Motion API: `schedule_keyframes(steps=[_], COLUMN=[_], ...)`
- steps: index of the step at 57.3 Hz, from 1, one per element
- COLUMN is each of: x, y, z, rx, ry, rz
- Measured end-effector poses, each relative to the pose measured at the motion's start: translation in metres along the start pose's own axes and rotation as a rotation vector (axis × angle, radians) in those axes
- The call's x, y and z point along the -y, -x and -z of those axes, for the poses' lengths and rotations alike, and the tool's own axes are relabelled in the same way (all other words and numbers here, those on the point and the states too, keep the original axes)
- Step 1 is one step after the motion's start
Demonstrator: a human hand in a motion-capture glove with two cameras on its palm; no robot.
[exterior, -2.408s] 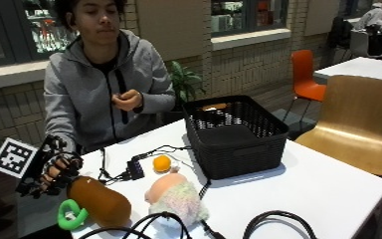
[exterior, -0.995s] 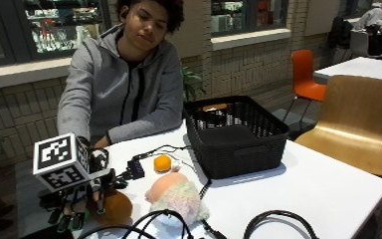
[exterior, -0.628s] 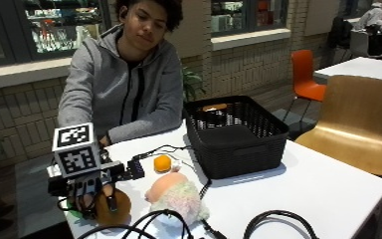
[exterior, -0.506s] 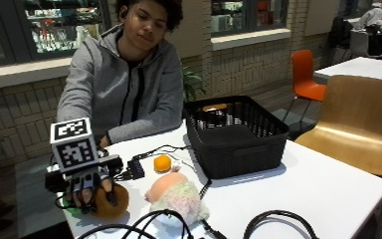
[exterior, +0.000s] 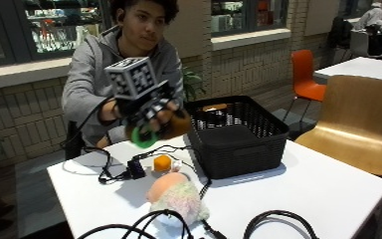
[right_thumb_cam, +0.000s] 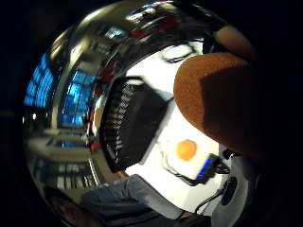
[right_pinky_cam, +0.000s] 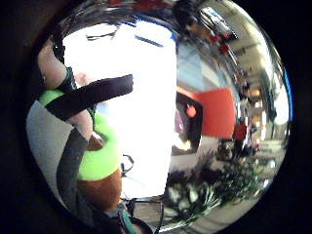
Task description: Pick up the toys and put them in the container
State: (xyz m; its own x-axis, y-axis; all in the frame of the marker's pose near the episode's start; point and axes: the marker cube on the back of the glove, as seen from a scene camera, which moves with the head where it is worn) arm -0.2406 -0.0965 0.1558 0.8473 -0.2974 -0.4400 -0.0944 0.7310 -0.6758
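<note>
Brick walls and windows stand behind a white table (exterior: 323, 184), with a wooden chair (exterior: 356, 119) and an orange chair (exterior: 307, 74) beyond it. On the table sits a black basket (exterior: 237, 137). The gloved right hand (exterior: 148, 112) is raised just beside the basket's rim, fingers curled round an orange toy (exterior: 178, 124) with a green ring (exterior: 141, 135). A plush toy (exterior: 174, 194) lies in front of the basket, a small orange ball (exterior: 162, 163) beside it, black cables (exterior: 158, 224) nearby. The thumb-side view alone shows the orange toy's grainy surface (right_thumb_cam: 218, 94) close to the palm, basket (right_thumb_cam: 132, 123) and ball (right_thumb_cam: 186, 150) beneath. The little-finger view shows the green ring (right_pinky_cam: 100, 151) against the fingers.
</note>
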Motion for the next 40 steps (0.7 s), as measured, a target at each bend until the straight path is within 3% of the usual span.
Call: schedule_keyframes(steps=[7, 12, 23, 33, 37, 40], x=[0.014, 0.032, 0.072, 0.086, 0.093, 0.093], y=[0.106, 0.166, 0.235, 0.237, 0.229, 0.225], z=[0.009, 0.008, -0.02, -0.037, -0.036, -0.034], rx=[-0.008, -0.018, -0.164, -0.287, -0.358, -0.367], ry=[-0.021, 0.005, 0.011, 0.013, -0.003, 0.072], rz=[0.323, 0.459, 0.464, 0.568, 0.548, 0.525])
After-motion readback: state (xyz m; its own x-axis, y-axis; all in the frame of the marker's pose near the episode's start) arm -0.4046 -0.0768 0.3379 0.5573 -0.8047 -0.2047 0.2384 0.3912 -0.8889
